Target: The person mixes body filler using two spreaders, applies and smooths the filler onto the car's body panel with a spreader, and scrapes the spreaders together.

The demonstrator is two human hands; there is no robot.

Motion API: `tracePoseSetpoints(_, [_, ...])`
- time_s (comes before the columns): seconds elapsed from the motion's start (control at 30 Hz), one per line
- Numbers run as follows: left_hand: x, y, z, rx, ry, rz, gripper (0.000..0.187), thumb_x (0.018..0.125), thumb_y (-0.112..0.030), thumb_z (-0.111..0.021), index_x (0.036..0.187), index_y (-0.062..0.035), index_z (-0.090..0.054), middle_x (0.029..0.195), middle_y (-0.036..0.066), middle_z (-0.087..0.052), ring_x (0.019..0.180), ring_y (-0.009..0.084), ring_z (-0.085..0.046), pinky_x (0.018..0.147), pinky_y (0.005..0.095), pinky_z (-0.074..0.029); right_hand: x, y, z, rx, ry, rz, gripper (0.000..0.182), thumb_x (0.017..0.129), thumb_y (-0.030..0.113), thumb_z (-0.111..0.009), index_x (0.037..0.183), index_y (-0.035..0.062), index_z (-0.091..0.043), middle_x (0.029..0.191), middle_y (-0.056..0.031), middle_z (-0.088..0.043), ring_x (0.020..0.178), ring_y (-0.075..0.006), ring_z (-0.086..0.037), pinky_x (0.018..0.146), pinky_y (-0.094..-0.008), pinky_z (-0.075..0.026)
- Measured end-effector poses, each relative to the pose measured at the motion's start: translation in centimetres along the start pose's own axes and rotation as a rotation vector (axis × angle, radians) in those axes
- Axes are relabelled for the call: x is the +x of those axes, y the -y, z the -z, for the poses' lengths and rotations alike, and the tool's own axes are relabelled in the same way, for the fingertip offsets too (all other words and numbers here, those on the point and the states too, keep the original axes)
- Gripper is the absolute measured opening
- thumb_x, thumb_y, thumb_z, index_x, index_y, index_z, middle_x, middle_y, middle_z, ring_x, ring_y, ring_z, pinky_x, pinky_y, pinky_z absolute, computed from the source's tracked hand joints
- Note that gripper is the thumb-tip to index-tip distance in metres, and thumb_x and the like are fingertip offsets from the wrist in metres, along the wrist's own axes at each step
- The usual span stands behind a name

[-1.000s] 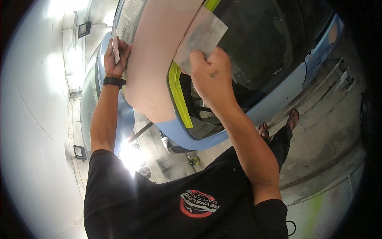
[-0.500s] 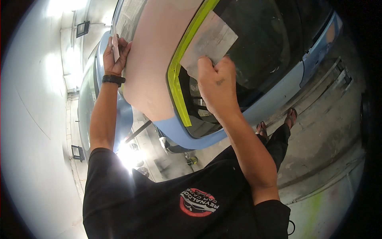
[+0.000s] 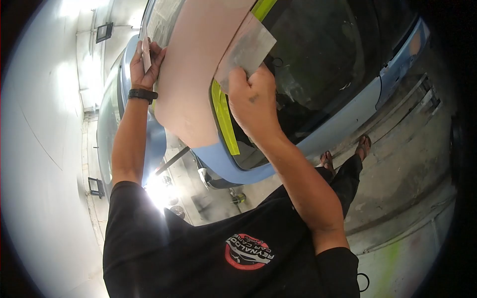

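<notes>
My right hand [image 3: 253, 97] grips a flat grey metal putty spreader [image 3: 248, 47] by its near edge. The spreader lies over the yellow-green masking tape [image 3: 224, 119] along the rear window frame, and its left edge meets the pinkish filler-coated panel [image 3: 198, 59] of the car. In my left hand [image 3: 147, 67], beside that panel's left edge, is a thin pale plate smeared with pinkish material [image 3: 146, 52], seen nearly edge-on. My left fingers curl around it. The dark window glass [image 3: 318, 64] is to the right of the spreader.
The car's blue lower bodywork [image 3: 226, 166] curves below the window. Another blue car [image 3: 112, 104] stands to the left, near a white wall [image 3: 44, 124]. A bright lamp [image 3: 161, 193] glares low on the left. Feet in sandals [image 3: 364, 146] rest on the concrete floor.
My right hand and the spreader have moved left, from over the glass across the tape to the panel's edge. My left hand has barely shifted.
</notes>
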State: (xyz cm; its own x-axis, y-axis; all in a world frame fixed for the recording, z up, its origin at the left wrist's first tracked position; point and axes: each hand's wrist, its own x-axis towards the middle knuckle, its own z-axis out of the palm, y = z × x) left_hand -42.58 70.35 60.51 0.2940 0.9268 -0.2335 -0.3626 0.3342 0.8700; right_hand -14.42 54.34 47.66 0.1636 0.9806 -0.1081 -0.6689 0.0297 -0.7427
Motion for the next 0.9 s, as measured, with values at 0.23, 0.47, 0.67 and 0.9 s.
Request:
tracePoseSetpoints(0.23, [0.2,0.1,0.2,0.015,0.032,-0.003,0.027,0.103,-0.024,-0.052,0.108,-0.0002,-0.063,0.1,0.011,-0.069,0.1,0.0276,-0.067,0.101,0.0581,-0.05,-0.4,1.1,-0.8,-0.046,-0.012,0.088,0.026,0.09,0.011,-0.047,0.104,-0.0094,-0.056,0.096,-0.0293,-0.062,0.092,-0.0448,-0.062,0.084,-0.0451,-0.047])
tracePoseSetpoints(0.47, [0.2,-0.2,0.4,0.018,0.02,0.014,0.027,0.102,-0.024,-0.052,0.11,-0.0006,-0.063,0.102,0.01,-0.069,0.102,0.0271,-0.067,0.101,0.0571,-0.05,-1.9,-0.2,1.4,0.027,0.003,-0.023,0.024,0.09,0.01,-0.047,0.097,-0.0093,-0.059,0.09,-0.0203,-0.064,0.085,-0.0307,-0.061,0.081,-0.0387,-0.047])
tracePoseSetpoints(0.67, [0.1,-0.1,0.2,0.017,0.013,0.02,0.027,0.102,-0.024,-0.054,0.109,-0.0005,-0.063,0.1,0.01,-0.069,0.101,0.0258,-0.067,0.101,0.0543,-0.051,-1.4,-0.1,0.6,-0.04,0.029,-0.019,0.029,0.09,0.012,-0.047,0.104,-0.0109,-0.058,0.099,-0.0279,-0.064,0.094,-0.042,-0.064,0.087,-0.0436,-0.048])
tracePoseSetpoints(0.9, [0.0,0.0,0.1,0.126,-0.045,-0.05,0.026,0.101,-0.025,-0.055,0.107,-0.0011,-0.064,0.096,0.009,-0.067,0.098,0.0247,-0.066,0.099,0.0528,-0.052,-1.2,-0.3,-0.3,-0.021,0.012,0.014,0.031,0.089,0.013,-0.047,0.107,-0.011,-0.057,0.098,-0.0301,-0.064,0.095,-0.0444,-0.063,0.088,-0.0449,-0.047])
